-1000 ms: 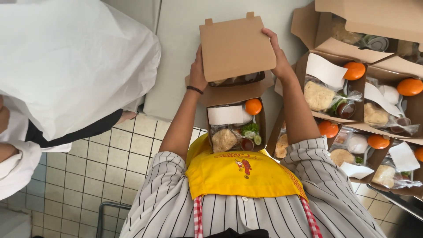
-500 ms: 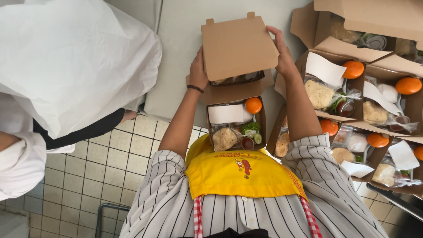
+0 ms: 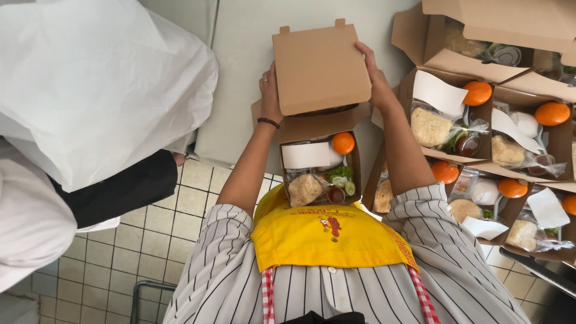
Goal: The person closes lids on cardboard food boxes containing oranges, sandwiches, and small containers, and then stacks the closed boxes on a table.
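co-worker (image 3: 90, 90): seen at the far left in white, bent over the tiled floor (image 3: 156, 240); no part is taken in the boxes.

left hand (image 3: 271, 93): pressed flat against the left edge of the lid (image 3: 320, 66), fingers curled on it, so the flap is steadied from that side.

lid: brown cardboard, two tabs at its top edge, held tilted over the meal box (image 3: 318, 159), probably so it can be lined up squarely.

meal box: sat near the counter (image 3: 240, 72) edge closest to the person, right above the yellow apron (image 3: 327, 237). Still open at the near end, where a white napkin (image 3: 306, 155), an orange (image 3: 343, 143), a wrapped bun (image 3: 305, 189) and a bit of salad (image 3: 341, 177) can be seen.

right hand (image 3: 377, 78): wrapped round the lid's right edge, thumb side on top, so the lid is gripped between both hands.

other boxes (image 3: 480, 120): lined up open along the right side of the counter, each packed the same way with an orange fruit, bread and a napkin, flaps left up, likely to keep the contents reachable.
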